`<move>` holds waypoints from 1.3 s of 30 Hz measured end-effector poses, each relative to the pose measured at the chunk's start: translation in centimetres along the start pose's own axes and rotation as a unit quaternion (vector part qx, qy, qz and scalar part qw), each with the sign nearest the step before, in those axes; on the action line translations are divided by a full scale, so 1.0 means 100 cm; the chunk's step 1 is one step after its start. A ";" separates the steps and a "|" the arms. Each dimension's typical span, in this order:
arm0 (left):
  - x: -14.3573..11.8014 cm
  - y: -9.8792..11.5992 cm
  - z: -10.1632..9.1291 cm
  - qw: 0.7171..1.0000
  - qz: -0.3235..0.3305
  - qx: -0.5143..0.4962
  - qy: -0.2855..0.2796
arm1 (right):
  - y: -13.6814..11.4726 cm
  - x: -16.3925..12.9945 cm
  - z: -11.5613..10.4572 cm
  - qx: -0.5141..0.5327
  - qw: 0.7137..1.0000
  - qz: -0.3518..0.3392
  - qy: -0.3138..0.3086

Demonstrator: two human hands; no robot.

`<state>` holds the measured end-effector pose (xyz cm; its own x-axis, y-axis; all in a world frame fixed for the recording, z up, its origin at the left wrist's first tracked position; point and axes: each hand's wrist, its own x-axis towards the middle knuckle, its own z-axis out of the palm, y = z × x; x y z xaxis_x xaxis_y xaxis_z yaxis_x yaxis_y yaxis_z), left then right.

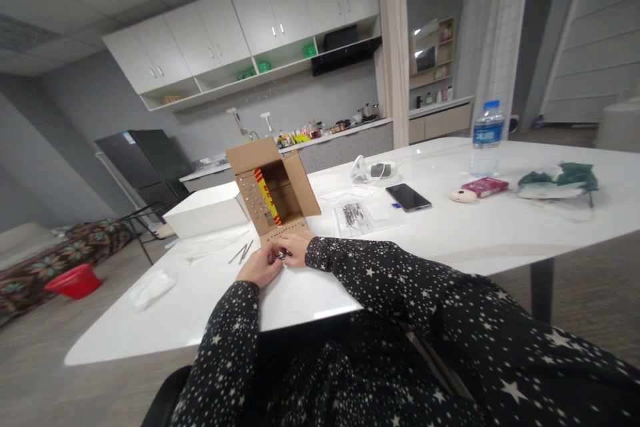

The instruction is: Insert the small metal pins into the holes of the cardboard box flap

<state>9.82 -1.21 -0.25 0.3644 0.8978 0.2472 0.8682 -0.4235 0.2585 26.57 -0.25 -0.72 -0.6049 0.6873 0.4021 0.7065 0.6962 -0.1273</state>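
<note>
My left hand (261, 267) and my right hand (297, 248) meet at the front of an open cardboard box (306, 203). Their fingers are closed around a small shiny metal piece (283, 255), too small and too covered to name. The box faces me with its flaps spread. Small metallic bits dot its left flap, and a row of dots runs along the lower flap (285, 232). Down its inner left side goes a yellow and red strip (268, 197). Slim metal tools, apparently tweezers (245, 251), lie left of my left hand.
A clear case (353, 215) of small metal parts and a phone (409, 197) lie right of the box. Farther right are a water bottle (486, 140) and a pink pack (485, 187). A white box (207, 210) and crumpled tissue (151, 289) are at left.
</note>
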 end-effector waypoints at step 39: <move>0.004 -0.004 -0.002 0.993 -0.026 -0.022 0.109 | -0.005 -0.006 -0.012 0.021 0.993 0.110 0.029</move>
<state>9.55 -0.75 -0.09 0.2336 0.8736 0.4269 0.8672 -0.3858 0.3149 27.08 -1.26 0.22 -0.4139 0.8115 0.4124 0.8026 0.5391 -0.2553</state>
